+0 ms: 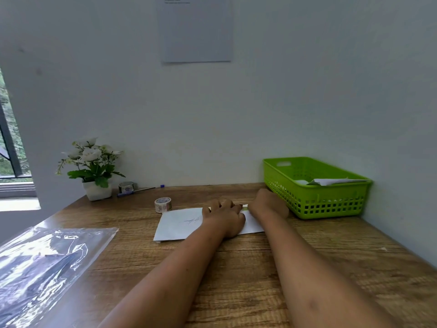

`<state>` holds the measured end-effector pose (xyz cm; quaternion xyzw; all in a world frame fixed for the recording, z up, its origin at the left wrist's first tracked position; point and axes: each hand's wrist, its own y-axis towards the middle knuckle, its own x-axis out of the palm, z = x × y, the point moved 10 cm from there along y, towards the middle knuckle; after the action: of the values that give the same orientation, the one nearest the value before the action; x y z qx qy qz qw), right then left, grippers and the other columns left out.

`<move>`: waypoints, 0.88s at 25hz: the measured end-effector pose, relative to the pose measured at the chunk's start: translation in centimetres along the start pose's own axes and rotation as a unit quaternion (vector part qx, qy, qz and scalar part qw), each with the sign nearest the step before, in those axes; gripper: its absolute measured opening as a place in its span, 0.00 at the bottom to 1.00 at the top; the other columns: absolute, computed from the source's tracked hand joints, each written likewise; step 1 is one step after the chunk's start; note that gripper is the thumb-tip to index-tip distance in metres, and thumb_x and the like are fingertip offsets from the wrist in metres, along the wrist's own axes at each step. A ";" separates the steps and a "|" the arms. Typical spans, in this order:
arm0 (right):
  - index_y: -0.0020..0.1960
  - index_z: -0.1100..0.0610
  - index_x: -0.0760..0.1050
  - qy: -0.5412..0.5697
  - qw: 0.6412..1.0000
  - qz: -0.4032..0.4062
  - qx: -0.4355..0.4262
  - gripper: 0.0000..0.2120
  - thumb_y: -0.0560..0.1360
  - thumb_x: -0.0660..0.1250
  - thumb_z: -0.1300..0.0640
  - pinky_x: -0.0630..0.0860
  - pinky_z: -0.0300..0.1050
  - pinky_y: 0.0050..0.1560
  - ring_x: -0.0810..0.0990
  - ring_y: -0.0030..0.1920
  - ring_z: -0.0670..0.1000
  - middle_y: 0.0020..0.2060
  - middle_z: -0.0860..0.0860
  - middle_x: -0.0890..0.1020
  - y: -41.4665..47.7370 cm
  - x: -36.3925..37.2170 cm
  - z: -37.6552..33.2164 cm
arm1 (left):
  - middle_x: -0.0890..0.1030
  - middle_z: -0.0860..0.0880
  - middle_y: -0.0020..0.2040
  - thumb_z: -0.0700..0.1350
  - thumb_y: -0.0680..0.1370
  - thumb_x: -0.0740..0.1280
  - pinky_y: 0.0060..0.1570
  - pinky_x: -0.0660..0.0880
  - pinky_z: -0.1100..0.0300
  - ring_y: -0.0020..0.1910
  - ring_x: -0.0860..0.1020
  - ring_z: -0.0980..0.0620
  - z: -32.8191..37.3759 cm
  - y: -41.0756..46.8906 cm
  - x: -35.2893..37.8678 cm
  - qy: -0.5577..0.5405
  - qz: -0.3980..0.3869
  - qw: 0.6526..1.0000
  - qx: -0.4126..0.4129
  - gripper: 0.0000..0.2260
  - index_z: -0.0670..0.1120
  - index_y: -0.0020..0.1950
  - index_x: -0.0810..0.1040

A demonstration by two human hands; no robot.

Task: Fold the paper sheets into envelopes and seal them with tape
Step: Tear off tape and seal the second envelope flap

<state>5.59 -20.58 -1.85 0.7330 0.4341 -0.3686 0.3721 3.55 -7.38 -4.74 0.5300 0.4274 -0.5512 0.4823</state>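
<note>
Wood-grain tabletop (307,268), folded white paper (179,223) under left grip (224,220), tape roll (163,204) just beyond-left of it, green basket (314,197) just right of right grip (267,204), plastic sleeve (47,261) well left.

The left hand (224,220) and right hand (268,203) are bare, forearms uncovered to the frame's edge.

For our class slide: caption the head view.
Left hand and right hand handle folded paper on a desk beside a green basket.

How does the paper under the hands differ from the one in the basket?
The folded paper lies flat on the table, touched by left hand and right hand, bearing a pen scribble. The basket paper sits inside the green basket, untouched, no marks visible. Both are white.
</note>
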 end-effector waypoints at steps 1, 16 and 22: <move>0.61 0.54 0.76 -0.003 1.000 -0.002 -0.001 0.16 0.74 0.66 0.52 0.74 0.46 0.54 0.77 0.62 0.55 0.61 0.53 0.78 0.0 0.1 -0.1 | 0.59 0.48 0.75 0.53 0.81 0.46 0.68 0.53 0.42 0.73 0.55 0.41 0.1 0.0 0.0 0.002 0.006 1.000 0.000 0.22 0.54 0.76 0.57; 0.62 0.55 0.75 -0.016 1.000 0.021 0.009 0.15 0.77 0.62 0.57 0.74 0.46 0.55 0.77 0.62 0.56 0.62 0.54 0.78 0.6 0.1 0.5 | 0.60 0.48 0.75 0.52 0.81 0.47 0.68 0.54 0.42 0.72 0.55 0.43 0.0 0.0 -0.3 -0.009 0.028 1.000 0.011 0.23 0.51 0.75 0.58; 0.63 0.55 0.74 0.011 0.998 -0.057 -0.017 0.20 0.73 0.66 0.49 0.73 0.46 0.54 0.76 0.62 0.56 0.62 0.53 0.77 1.2 1.2 0.3 | 0.60 0.49 0.75 0.52 0.81 0.48 0.69 0.54 0.43 0.72 0.56 0.44 -0.2 -0.3 -0.3 -0.023 0.047 0.998 0.022 0.23 0.51 0.75 0.58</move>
<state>6.99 -20.84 -2.73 0.7041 0.4858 -0.3738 0.3584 3.29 -7.13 -4.43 0.5470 0.3786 -0.5492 0.5058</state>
